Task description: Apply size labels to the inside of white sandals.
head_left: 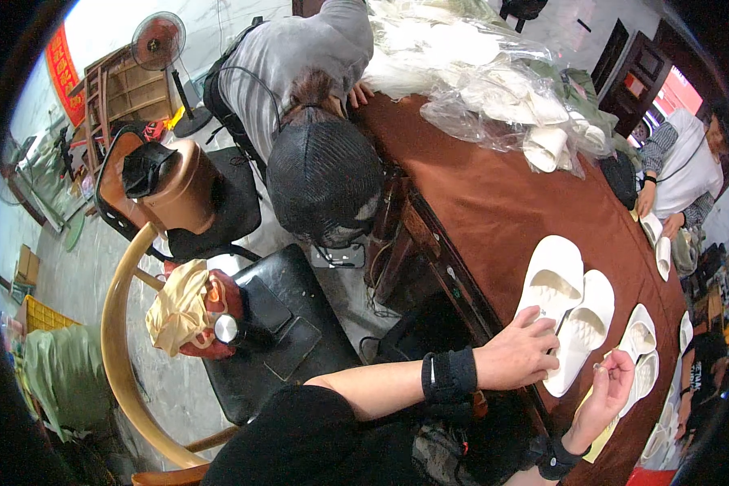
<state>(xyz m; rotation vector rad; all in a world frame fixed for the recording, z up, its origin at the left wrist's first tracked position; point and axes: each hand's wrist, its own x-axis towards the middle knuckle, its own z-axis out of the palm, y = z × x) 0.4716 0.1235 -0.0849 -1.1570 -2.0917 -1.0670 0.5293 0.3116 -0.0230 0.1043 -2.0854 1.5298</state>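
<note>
Surface: a long table point(494, 202) under a reddish-brown cloth; its edge runs from top centre to lower right
Near end: a pair of white slippers point(567, 312) lying side by side, touching; just beyond, a second smaller white pair point(641, 352); a yellow sheet point(603, 429) lies partly beneath at the table's edge
Far end: a heap of clear plastic bags point(494, 73) holding more white slippers
Right edge: further white slippers point(658, 243) by a seated person

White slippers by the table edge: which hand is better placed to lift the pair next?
Left, probably. The left hand already rests on the heel end of the white slippers at the brown table edge. The right hand hovers beside them, fingers pinching something small, so it looks occupied.
</note>
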